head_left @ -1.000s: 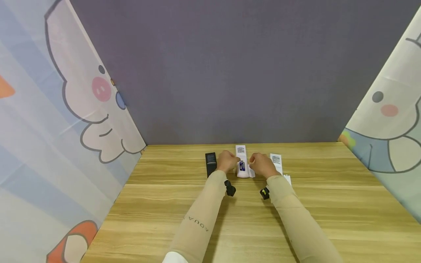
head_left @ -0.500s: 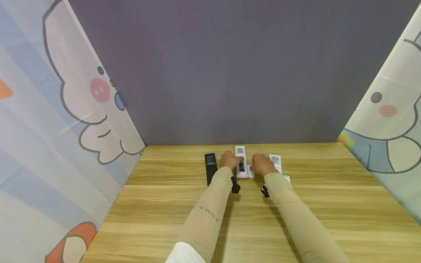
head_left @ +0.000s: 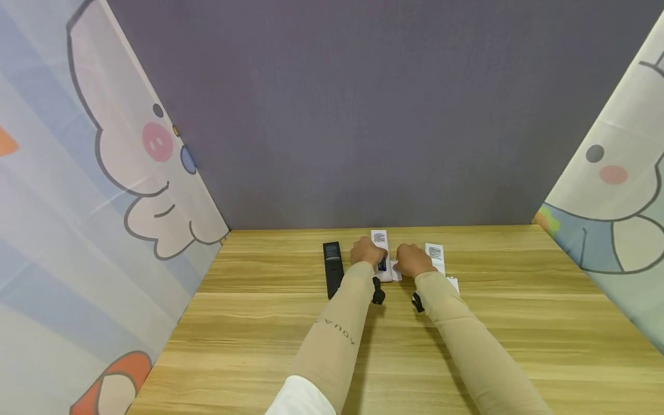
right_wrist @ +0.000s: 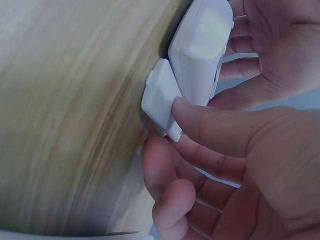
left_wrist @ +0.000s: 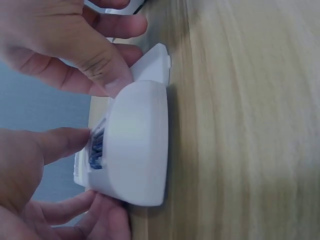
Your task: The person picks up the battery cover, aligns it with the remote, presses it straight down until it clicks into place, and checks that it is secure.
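A white remote control [head_left: 380,237] lies back side up on the wooden table, with blue batteries [left_wrist: 96,151] showing in its uncovered compartment. My left hand [head_left: 367,252] grips the remote: the thumb presses at the batteries and the other fingers lie along its side. Right beside the remote is its white battery cover [right_wrist: 161,97], tilted against it. My right hand [head_left: 413,260] pinches that cover between thumb and fingers. In the head view the left hand hides part of the remote and the batteries.
A black remote [head_left: 333,268] lies to the left, partly behind my left forearm. To the right is another white remote [head_left: 436,253], with a small white piece [head_left: 453,283] near the right sleeve. A grey panel [head_left: 384,115] closes off the table's back edge.
My left hand has moved right, from the remote's left edge to over its battery compartment, and now covers more of the batteries. The right hand stays almost in place at the cover.
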The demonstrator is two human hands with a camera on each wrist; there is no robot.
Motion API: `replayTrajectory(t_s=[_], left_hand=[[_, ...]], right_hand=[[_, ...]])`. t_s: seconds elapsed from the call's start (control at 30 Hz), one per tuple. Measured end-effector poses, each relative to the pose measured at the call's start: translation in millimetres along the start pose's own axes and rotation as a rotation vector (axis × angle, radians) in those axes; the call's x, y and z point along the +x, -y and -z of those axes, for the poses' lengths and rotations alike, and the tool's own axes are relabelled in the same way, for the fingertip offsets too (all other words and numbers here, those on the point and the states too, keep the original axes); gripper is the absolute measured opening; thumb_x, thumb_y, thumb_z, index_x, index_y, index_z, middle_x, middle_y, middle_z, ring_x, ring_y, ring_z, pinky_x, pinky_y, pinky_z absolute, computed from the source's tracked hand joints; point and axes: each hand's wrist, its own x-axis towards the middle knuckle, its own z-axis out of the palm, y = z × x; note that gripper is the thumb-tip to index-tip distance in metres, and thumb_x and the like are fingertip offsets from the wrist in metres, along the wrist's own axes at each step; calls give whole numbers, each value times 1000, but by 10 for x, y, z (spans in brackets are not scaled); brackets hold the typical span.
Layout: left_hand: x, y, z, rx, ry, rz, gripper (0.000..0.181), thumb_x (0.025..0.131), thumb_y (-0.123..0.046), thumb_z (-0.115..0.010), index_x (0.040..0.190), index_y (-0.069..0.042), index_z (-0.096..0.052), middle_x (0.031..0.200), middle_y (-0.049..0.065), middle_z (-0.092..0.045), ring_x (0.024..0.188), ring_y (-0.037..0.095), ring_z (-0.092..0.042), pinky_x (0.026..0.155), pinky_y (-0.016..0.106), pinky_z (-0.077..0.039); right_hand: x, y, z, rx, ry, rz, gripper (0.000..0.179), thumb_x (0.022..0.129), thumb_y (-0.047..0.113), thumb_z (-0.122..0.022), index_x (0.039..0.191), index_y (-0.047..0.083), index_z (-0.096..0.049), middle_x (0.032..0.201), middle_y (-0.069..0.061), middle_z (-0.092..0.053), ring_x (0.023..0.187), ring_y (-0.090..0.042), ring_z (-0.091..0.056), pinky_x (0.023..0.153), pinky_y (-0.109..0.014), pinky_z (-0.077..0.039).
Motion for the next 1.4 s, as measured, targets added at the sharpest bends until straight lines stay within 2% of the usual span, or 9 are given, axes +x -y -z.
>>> replayTrajectory(t_s=[0.2,0.3,0.4,0.57,0.73,0.87,1.0,1.2,1.4], left_hand=[[-16,11,-22,-77,-9,26,25,80,-25,-85,89,-6,-72,72,6,-68,58,21,-61,48,36,-47],[-26,22,-37,-116,-11,28,23,80,-26,-84,84,-7,-71,68,6,-66,55,20,-60,46,36,-45],[-34,41,-56,-127,-14,23,24,80,-27,-83,83,-7,-71,67,6,-66,54,21,-60,45,36,-44],[-26,77,-89,-123,-31,12,26,80,-28,-82,88,-7,-70,71,7,-67,57,21,-61,47,36,-46],[-1,101,-83,-148,2,1,24,89,-30,-73,83,-7,-69,69,7,-65,56,20,-60,46,35,-44],[8,122,-52,-219,54,0,25,96,-26,-62,78,-8,-63,68,7,-62,56,20,-55,47,33,-41],[-50,137,21,-309,73,-3,20,95,-18,-62,79,-7,-64,72,8,-65,60,21,-58,48,33,-44],[-90,136,35,-377,17,22,18,91,-18,-70,96,-1,-75,91,13,-75,80,26,-72,66,38,-60],[-92,152,15,-467,5,34,24,90,-19,-72,105,-1,-78,100,13,-77,92,27,-72,81,40,-60]], right_hand=[[-3,14,9,7,7,-26,12,92,14,-74,88,2,-73,91,-14,-74,74,-27,-68,65,-43,-57],[-6,28,12,13,13,-35,17,92,13,-73,78,4,-69,80,-12,-70,66,-25,-64,59,-39,-53],[-11,37,9,24,12,-49,19,92,14,-74,76,6,-66,77,-10,-68,63,-23,-61,57,-37,-50],[-22,38,4,50,8,-58,16,91,15,-75,81,4,-68,83,-12,-70,66,-24,-62,58,-38,-51],[-42,34,7,53,-22,-63,15,89,16,-77,89,3,-72,94,-14,-74,73,-27,-68,64,-44,-57],[-63,18,18,64,-46,-78,14,89,16,-77,86,4,-72,92,-13,-73,72,-26,-67,62,-42,-57],[-81,24,31,78,-74,-87,13,91,15,-75,85,4,-71,92,-14,-72,74,-28,-66,64,-43,-57],[-108,-4,24,139,-142,-84,10,95,15,-70,94,6,-73,100,-16,-74,85,-33,-68,70,-47,-56],[-126,-13,30,209,-155,-116,10,99,15,-64,99,8,-72,102,-15,-74,82,-29,-67,66,-42,-53]])
